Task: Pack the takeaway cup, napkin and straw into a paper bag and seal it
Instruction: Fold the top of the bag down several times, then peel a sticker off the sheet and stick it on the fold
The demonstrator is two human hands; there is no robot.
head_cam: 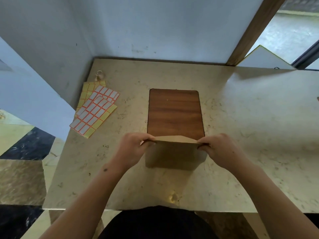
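A brown paper bag (174,153) stands upright on the beige marble table (241,135), just in front of a wooden board. Its top edge is folded over toward the far side. My left hand (133,149) pinches the top left corner of the bag and my right hand (219,149) pinches the top right corner. The cup, napkin and straw are not visible; the bag's inside is hidden.
A dark wooden board (175,112) is set flat in the table behind the bag. Sheets of white labels with red borders (94,112) lie fanned at the left, with a small clear ring-shaped item (99,75) behind them. Walls close the back and left.
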